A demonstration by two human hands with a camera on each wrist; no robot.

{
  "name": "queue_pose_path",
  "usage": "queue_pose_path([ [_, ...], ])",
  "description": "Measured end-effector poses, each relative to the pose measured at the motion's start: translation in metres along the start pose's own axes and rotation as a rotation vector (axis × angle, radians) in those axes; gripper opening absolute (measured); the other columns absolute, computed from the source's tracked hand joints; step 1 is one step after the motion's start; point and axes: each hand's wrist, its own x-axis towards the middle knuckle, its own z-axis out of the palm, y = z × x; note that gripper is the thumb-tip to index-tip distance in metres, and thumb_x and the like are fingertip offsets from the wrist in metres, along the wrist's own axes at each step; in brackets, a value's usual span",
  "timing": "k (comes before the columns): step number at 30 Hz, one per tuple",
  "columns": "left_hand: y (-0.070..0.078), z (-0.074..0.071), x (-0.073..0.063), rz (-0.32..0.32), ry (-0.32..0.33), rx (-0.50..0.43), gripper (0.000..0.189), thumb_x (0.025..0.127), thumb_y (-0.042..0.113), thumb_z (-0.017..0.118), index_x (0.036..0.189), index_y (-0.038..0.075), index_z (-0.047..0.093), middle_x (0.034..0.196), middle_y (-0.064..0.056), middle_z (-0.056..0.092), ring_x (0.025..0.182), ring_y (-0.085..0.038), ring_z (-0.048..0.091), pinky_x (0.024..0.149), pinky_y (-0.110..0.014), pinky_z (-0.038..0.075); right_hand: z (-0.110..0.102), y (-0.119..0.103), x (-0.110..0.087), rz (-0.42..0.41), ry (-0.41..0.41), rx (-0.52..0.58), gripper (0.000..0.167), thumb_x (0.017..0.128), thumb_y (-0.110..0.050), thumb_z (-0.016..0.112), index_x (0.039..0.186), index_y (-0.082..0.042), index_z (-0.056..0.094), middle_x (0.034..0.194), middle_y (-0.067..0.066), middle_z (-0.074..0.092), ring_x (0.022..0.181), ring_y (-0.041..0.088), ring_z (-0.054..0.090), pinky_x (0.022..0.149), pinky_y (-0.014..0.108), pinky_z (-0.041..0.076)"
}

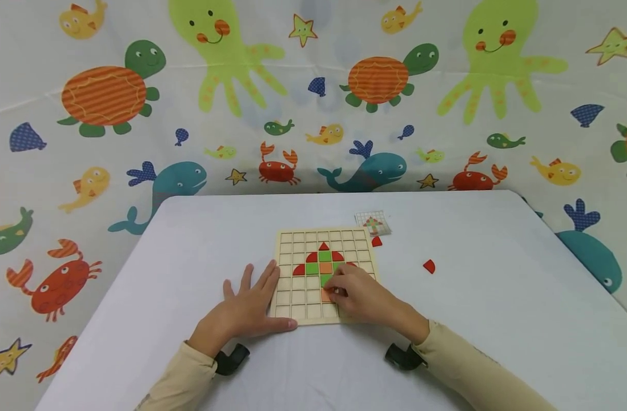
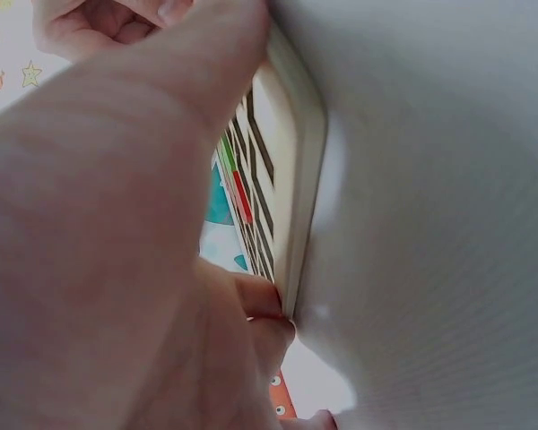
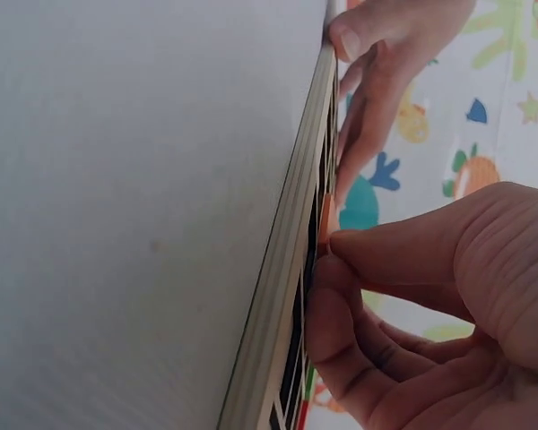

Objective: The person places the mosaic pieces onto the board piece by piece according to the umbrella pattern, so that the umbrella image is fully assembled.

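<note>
A square wooden grid board (image 1: 292,302) lies on the white table. Red, green and orange tiles fill some of its cells in a tree-like shape. My left hand (image 1: 249,305) rests at the board's left side, fingers spread along that edge and thumb at the near corner. Over the board's lower middle, my right hand (image 1: 362,294) pinches an orange square tile (image 1: 326,295) between thumb and fingertips. In the right wrist view the orange tile (image 3: 325,219) stands tilted at a cell. The right hand hides part of the board's right side.
Behind the board's far right corner lies a small pattern card (image 1: 373,222) with a matching grid picture. A red quarter-round tile (image 1: 377,241) sits just beside the board, and another red tile (image 1: 429,266) lies farther right. A sea-animal cloth (image 1: 313,114) hangs behind the table.
</note>
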Motion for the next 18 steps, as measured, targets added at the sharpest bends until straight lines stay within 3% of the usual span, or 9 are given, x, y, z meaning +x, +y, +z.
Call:
queue_pose_path([
  [4,0.000,-0.002,0.001,0.005,0.000,0.001,0.123,0.085,0.072,0.078,0.170,0.004,0.022,0.179,-0.015,0.011,0.158,-0.058,0.004,0.109,-0.090,0.006,-0.001,-0.002,0.000,-0.001,0.022,-0.013,0.015,0.094,0.000,0.079,0.108,-0.003,0.082,0.096,0.002,0.065,0.085,0.014,0.057,0.074,0.027,0.052],
  [12,0.000,-0.003,0.002,0.002,0.001,0.007,0.123,0.084,0.071,0.079,0.170,0.004,0.023,0.179,-0.015,0.012,0.158,-0.058,0.004,0.109,-0.090,0.007,-0.017,-0.001,0.000,0.019,0.063,0.006,0.035,0.096,-0.004,0.080,0.130,0.002,0.073,0.116,0.011,0.065,0.091,0.017,0.062,0.078,0.026,0.056],
  [14,0.000,-0.003,0.002,0.002,0.002,0.004,0.123,0.084,0.071,0.079,0.170,0.004,0.023,0.179,-0.015,0.013,0.158,-0.058,0.005,0.109,-0.089,0.007,-0.020,0.003,0.001,0.022,0.093,0.013,0.037,0.096,-0.005,0.081,0.131,0.003,0.072,0.119,0.012,0.065,0.095,0.019,0.065,0.082,0.030,0.058],
  [18,0.000,-0.002,0.003,0.002,0.002,-0.007,0.123,0.084,0.071,0.080,0.171,0.005,0.022,0.179,-0.015,0.012,0.158,-0.058,0.003,0.109,-0.089,0.006,-0.027,0.015,0.003,0.048,0.158,0.021,0.040,0.096,-0.006,0.081,0.134,0.002,0.070,0.134,0.015,0.063,0.117,0.031,0.064,0.098,0.046,0.058],
])
